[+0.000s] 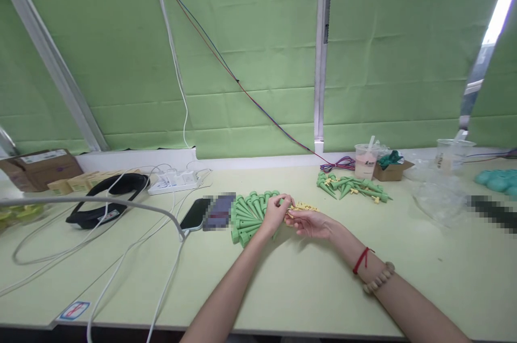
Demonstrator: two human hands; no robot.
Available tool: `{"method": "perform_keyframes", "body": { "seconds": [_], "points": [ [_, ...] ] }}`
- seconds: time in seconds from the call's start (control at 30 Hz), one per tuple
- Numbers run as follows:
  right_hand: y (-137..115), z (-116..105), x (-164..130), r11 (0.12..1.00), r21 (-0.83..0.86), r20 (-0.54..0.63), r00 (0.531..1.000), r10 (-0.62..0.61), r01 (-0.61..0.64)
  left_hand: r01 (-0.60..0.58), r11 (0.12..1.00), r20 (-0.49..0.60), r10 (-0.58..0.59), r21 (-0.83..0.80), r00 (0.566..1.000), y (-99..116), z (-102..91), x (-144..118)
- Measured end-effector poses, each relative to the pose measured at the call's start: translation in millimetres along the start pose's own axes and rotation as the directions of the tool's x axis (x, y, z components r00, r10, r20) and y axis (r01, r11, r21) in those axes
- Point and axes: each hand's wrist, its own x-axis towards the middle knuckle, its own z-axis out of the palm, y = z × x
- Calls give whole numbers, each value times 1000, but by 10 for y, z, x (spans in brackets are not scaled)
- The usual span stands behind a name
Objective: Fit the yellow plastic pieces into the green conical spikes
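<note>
My left hand (275, 212) and my right hand (310, 223) meet over the middle of the pale green table (283, 284). Both pinch at small yellow parts (304, 207) lying in a little heap between them. Just left of my left hand lies a fanned row of green cone-shaped spikes (247, 214). A second loose pile of green spikes with yellow bits (350, 186) lies farther back to the right. My right wrist wears a red string and a bead bracelet.
A phone (194, 214) and a blurred item lie left of the spikes. A power strip (173, 181), white cables, a black neckband (109, 197) and cardboard boxes sit at the left. Plastic cups (365, 161), a small box and clear bags stand at the right.
</note>
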Motion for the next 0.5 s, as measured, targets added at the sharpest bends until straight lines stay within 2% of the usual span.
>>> {"method": "perform_keyframes", "body": {
  "seconds": [0.1,0.23,0.3,0.37,0.43,0.5],
  "points": [
    [-12,10,-12,996,-67,-53,997,-57,54,22,1000,33,-23,19,999,-12,-19,3],
    [45,6,46,953,-275,-124,979,-163,124,13,989,10,-15,145,1000,-41,6,-21],
    [119,-1,112,917,-361,-211,943,-259,171,38,977,-27,-34,210,999,-50,55,-55],
    [193,-1,176,888,-389,-286,884,-370,246,59,971,-72,-43,231,996,-44,108,-88],
    [236,16,212,849,-416,-293,836,-464,326,72,973,-121,-46,221,992,-28,138,-102],
    [233,55,209,823,-431,-259,823,-506,370,86,979,-182,-52,185,982,-12,129,-83]
  ]
}}
